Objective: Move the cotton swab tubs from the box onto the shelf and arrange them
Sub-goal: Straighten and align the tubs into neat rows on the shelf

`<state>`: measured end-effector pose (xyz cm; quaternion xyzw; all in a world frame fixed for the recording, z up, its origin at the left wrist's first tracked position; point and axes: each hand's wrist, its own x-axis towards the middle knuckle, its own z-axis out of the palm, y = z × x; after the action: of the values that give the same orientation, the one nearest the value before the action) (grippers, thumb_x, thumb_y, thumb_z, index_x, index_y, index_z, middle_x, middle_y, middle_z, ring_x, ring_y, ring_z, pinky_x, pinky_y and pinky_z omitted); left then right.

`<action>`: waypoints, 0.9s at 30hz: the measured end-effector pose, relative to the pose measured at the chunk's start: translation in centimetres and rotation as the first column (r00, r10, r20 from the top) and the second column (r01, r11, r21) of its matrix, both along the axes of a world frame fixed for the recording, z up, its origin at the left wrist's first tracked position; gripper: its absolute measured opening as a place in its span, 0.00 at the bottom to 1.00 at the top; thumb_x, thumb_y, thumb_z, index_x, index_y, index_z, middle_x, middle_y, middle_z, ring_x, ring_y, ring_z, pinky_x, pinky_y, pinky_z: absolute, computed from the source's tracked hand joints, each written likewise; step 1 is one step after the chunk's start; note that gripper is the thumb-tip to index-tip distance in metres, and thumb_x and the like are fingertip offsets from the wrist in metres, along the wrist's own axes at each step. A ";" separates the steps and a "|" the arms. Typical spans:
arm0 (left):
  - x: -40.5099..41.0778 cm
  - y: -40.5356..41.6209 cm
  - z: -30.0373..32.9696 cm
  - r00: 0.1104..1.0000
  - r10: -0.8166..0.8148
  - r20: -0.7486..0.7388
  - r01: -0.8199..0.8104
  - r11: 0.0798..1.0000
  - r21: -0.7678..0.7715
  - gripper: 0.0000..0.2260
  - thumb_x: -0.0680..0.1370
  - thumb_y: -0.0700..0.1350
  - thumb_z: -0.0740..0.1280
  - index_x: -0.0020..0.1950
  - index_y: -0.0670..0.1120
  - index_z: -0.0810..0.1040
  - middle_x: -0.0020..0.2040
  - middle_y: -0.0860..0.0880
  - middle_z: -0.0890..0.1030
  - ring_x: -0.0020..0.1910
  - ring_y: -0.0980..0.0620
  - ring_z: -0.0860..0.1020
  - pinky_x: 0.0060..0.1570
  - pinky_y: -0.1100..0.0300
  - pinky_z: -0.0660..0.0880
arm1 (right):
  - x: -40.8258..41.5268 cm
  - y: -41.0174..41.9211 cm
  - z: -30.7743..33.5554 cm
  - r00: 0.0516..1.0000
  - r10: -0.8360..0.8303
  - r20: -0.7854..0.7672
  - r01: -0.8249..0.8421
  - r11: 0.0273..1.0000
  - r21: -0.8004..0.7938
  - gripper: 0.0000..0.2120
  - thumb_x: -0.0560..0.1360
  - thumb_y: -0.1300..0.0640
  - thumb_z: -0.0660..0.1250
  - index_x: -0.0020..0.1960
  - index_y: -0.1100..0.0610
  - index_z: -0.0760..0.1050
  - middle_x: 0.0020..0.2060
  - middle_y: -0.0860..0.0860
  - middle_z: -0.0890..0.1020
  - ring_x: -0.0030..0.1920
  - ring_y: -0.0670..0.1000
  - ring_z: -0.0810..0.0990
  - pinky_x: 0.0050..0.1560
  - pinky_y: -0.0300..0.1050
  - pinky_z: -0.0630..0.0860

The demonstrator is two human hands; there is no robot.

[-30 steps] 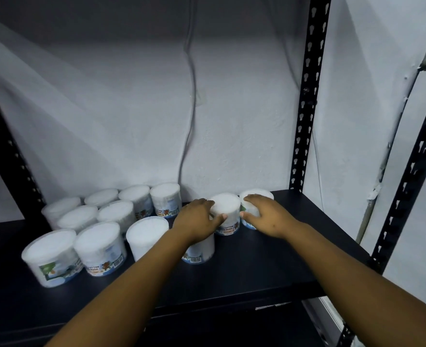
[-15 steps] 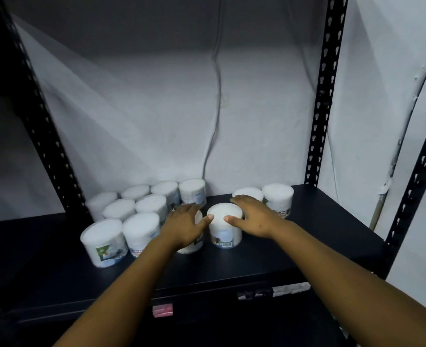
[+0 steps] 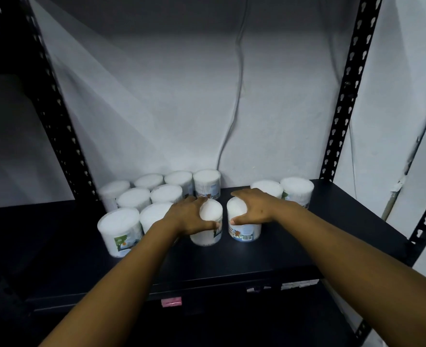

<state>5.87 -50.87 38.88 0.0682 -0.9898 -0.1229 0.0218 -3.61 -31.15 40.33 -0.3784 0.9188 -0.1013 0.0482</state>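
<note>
A person's left hand [image 3: 190, 216] wraps 1 cotton swab tub [image 3: 208, 225] while the right hand [image 3: 253, 207] clasps another tub [image 3: 243, 227] on the black shelf [image 3: 269, 254], apparently to slide both into line. To the left stands a packed cluster of tubs [image 3: 141, 204]; 2 more tubs [image 3: 283, 190] sit behind the right hand. The box is out of view.

storeroom, slotted metal shelving [image 3: 244, 256], stocked tubs [image 3: 206, 182]
</note>
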 end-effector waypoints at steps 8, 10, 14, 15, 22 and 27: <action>-0.1 0.1 0.1 1.000 0.021 -0.023 -0.019 0.996 0.090 0.39 0.68 0.65 0.70 0.74 0.53 0.63 0.71 0.46 0.67 0.69 0.45 0.67 0.66 0.52 0.66 | 0.0 -0.3 0.1 0.999 0.013 -0.035 -0.015 0.998 -0.058 0.33 0.67 0.41 0.72 0.68 0.53 0.69 0.64 0.53 0.74 0.63 0.54 0.72 0.64 0.51 0.70; 0.1 0.5 0.2 0.999 0.024 -0.044 -0.019 0.995 0.099 0.39 0.68 0.65 0.70 0.74 0.53 0.63 0.71 0.46 0.67 0.70 0.45 0.66 0.67 0.51 0.65 | 0.1 0.0 0.4 0.999 0.018 -0.044 -0.022 0.996 -0.087 0.32 0.67 0.41 0.73 0.66 0.53 0.71 0.63 0.52 0.75 0.62 0.54 0.73 0.63 0.51 0.70; 0.2 1.8 0.9 0.996 0.020 -0.085 -0.009 0.993 0.119 0.36 0.68 0.63 0.71 0.72 0.54 0.66 0.69 0.46 0.68 0.67 0.46 0.68 0.65 0.51 0.67 | 0.0 1.6 1.0 0.999 0.010 -0.053 -0.015 0.996 -0.092 0.32 0.67 0.40 0.72 0.67 0.50 0.69 0.64 0.52 0.74 0.64 0.54 0.71 0.63 0.50 0.69; 0.2 2.3 1.1 0.996 0.022 -0.087 -0.011 0.992 0.124 0.36 0.67 0.64 0.71 0.72 0.55 0.65 0.70 0.47 0.68 0.68 0.46 0.67 0.65 0.51 0.68 | 0.0 2.1 1.1 0.998 0.002 -0.055 -0.007 0.996 -0.088 0.34 0.67 0.39 0.71 0.69 0.49 0.68 0.65 0.51 0.73 0.65 0.54 0.70 0.64 0.50 0.69; -0.6 7.2 1.8 0.991 -0.023 -0.129 0.039 0.991 0.129 0.35 0.68 0.62 0.71 0.72 0.52 0.66 0.69 0.45 0.69 0.67 0.46 0.68 0.63 0.54 0.66 | -0.3 7.2 2.0 0.996 -0.052 -0.078 0.046 0.995 -0.085 0.35 0.69 0.41 0.71 0.71 0.52 0.66 0.67 0.52 0.71 0.66 0.54 0.69 0.66 0.46 0.66; -2.1 10.8 1.1 0.990 -0.055 -0.131 0.077 0.982 0.174 0.32 0.69 0.61 0.71 0.69 0.52 0.68 0.63 0.45 0.71 0.64 0.46 0.69 0.60 0.55 0.67 | -1.2 10.8 1.8 0.995 -0.100 -0.030 0.097 0.991 -0.096 0.36 0.68 0.41 0.71 0.71 0.53 0.65 0.67 0.52 0.70 0.67 0.54 0.67 0.66 0.48 0.66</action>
<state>3.81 -40.08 39.97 0.0290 -0.9732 -0.2159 0.0737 -4.85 -20.31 42.16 -0.3362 0.9313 -0.1401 0.0093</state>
